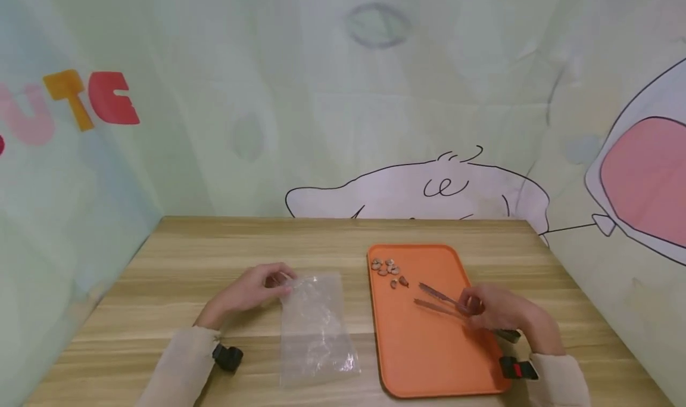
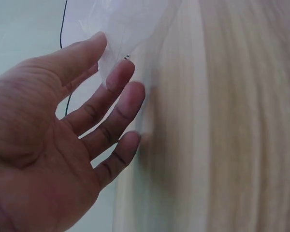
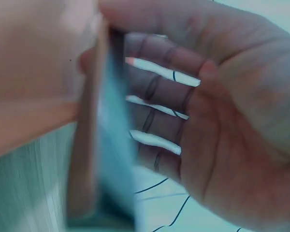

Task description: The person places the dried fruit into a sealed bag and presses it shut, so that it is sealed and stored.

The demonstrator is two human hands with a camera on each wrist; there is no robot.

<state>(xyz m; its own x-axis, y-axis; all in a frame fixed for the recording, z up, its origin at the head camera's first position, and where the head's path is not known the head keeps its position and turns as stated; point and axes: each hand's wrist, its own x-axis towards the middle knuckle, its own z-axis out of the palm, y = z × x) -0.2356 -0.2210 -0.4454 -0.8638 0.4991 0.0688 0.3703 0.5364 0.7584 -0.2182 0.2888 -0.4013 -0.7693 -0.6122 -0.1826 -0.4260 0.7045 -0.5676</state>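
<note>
At the top left corner of a clear plastic bag (image 1: 316, 329), my left hand (image 1: 257, 289) pinches the film between thumb and index finger. The left wrist view shows the same hand (image 2: 63, 121), its other fingers loosely bent, with a strip of the bag (image 2: 130, 24) at the fingertips. Over the right side of an orange tray (image 1: 429, 359), my right hand (image 1: 501, 310) grips a pair of tongs (image 1: 439, 292), whose two arms stand apart and point left. Close in the right wrist view, the tongs (image 3: 111, 145) look blurred. Several small brownish nut-like pieces (image 1: 383, 271) lie at the tray's far left corner, ahead of the tongs' tips.
Bag and tray lie side by side on a wood-grain table (image 1: 241, 240). A printed cloth (image 1: 214, 97) hangs behind the table and at both sides. Each wrist wears a black strap, the left one (image 1: 227, 357) beside the bag and the right one (image 1: 517, 368) near the tray's edge.
</note>
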